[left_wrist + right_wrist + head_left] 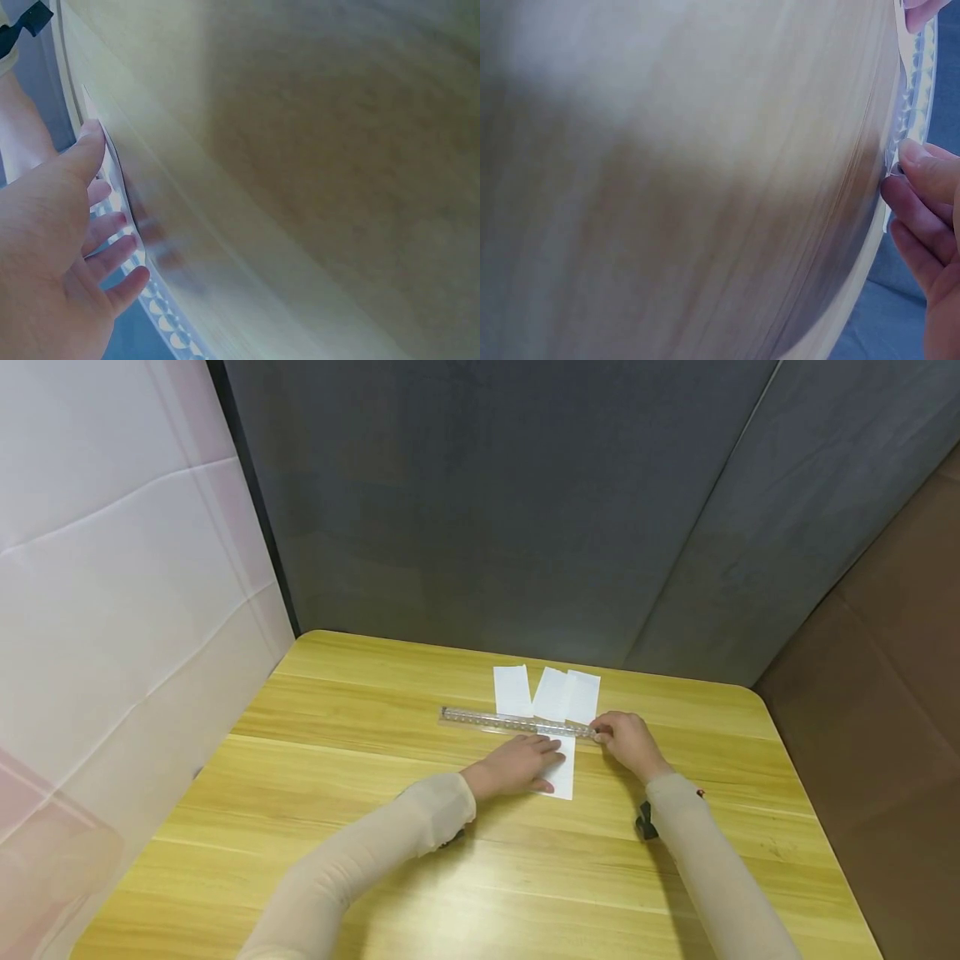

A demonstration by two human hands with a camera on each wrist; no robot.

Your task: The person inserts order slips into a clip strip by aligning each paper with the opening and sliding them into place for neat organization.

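A clear plastic ruler [517, 722] lies across the yellow wooden table [360, 752]. My left hand [525, 762] lies flat with straight fingers on a white paper strip [564, 772] just below the ruler. My right hand [626, 739] pinches the ruler's right end. In the left wrist view my left hand [67, 247] has its fingers spread along the ruler [127, 217]. The right wrist view shows my fingertips [922, 169] at the ruler's edge [915, 97].
Three more white paper pieces [513, 690] [551, 693] [583, 697] lie just beyond the ruler. A grey fabric wall [525, 502] stands behind the table, a white sheet [112, 593] on the left. A small black object [645, 822] sits under my right forearm.
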